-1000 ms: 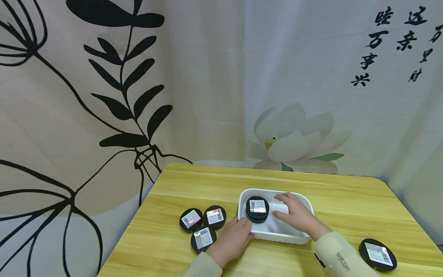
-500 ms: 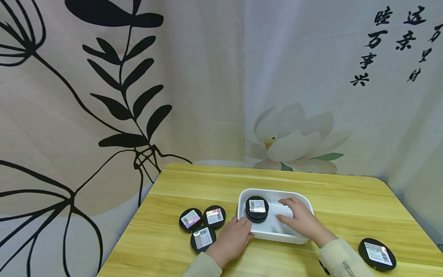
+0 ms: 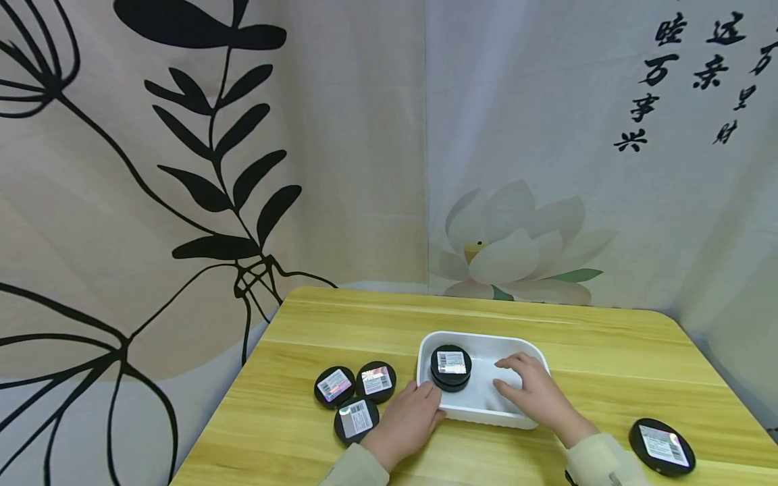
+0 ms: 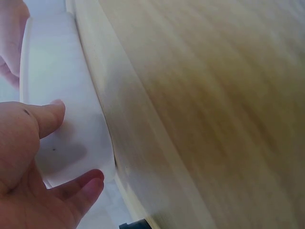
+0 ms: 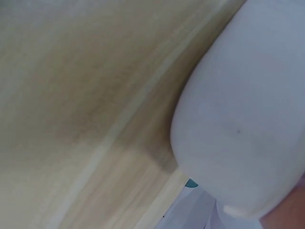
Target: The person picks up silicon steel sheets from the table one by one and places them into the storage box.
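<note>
A white rectangular plastic tray (image 3: pixel 486 412) stands on the table. At its near left corner my left hand (image 3: pixel 408 416) grips the wall; in the left wrist view the thumb and fingers (image 4: pixel 90 191) lie around that corner. Two flat round black containers (image 3: pixel 451 368), the upper one with a white barcode label, are stacked in the tray's left end. Over the right half of the tray is my right hand (image 3: pixel 537 391), thumb and fingers spread apart with nothing between them. In the right wrist view the tray's outer wall (image 5: pixel 238 109) fills the right side.
Three similar black round containers (image 3: pixel 356 420) lie close together on the wooden table (image 3: pixel 292 445), left of my left hand. Another labelled black container (image 3: pixel 662 447) lies at the right, beyond my right sleeve. A printed curtain (image 3: pixel 365 135) hangs behind the table.
My right hand has drawn back to the right and slightly nearer over the tray, away from the stacked containers. My left hand keeps its place on the tray corner.
</note>
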Available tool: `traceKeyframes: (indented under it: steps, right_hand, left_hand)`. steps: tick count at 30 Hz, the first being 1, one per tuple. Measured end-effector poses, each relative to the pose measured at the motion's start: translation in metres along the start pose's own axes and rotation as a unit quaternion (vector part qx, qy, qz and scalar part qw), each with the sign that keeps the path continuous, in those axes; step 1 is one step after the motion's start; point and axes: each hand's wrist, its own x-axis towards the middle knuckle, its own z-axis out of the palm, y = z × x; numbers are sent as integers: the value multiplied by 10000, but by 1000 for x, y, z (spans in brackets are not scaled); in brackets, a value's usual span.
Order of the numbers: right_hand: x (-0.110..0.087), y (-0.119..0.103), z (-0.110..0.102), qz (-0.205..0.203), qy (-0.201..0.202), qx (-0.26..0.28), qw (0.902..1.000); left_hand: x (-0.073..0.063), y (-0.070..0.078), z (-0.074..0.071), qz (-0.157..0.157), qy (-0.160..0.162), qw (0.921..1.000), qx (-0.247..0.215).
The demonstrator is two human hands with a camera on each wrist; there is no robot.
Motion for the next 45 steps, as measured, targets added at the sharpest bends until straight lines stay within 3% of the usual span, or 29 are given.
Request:
traceKeyframes:
  steps: [8, 18, 25, 35, 45]
  right_hand:
    - [-4, 1, 2, 88, 257, -159, 9995]
    - [-16, 7, 7, -582, 1210, -544, 9895]
    - [-20, 10, 9, -579, 1276, -669, 9879]
    - [-24, 15, 11, -930, 1709, -651, 9787]
    - [-28, 14, 7, -853, 1731, -624, 9792]
  left_hand:
    - [0, 0, 0, -20, -70, 10000, -33]
    - [0, 1, -1, -25, -79, 10000, -36]
    - [1, 1, 1, -61, -140, 9999, -45]
    - [-2, -1, 0, -12, -9, 10000, -33]
    - [-2, 1, -3, -18, -8, 10000, -49]
